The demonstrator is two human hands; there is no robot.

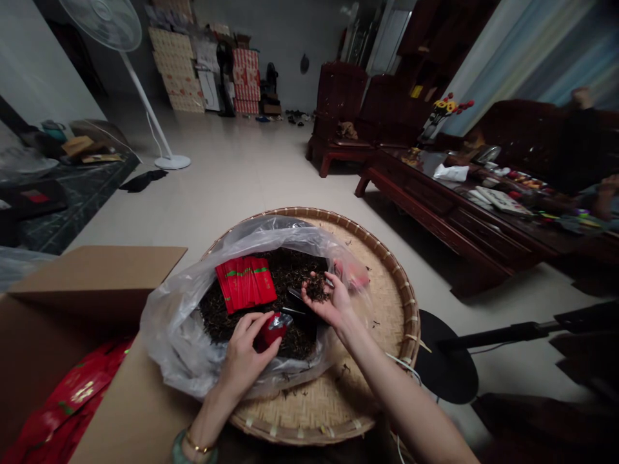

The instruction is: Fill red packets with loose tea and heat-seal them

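A clear plastic bag full of dark loose tea leaves lies open on a round woven bamboo tray. My left hand is closed around a small red packet at the bag's near edge. Palm up over the bag, my right hand is cupped around a clump of tea leaves. A fanned stack of flat red packets rests on the leaves just beyond my left hand. Something small and black sits among the leaves between my hands.
An open cardboard box with red packaging inside stands at my left. A dark wooden low table cluttered with items runs along the right, with a black round stand base beside the tray. A white floor fan stands far left.
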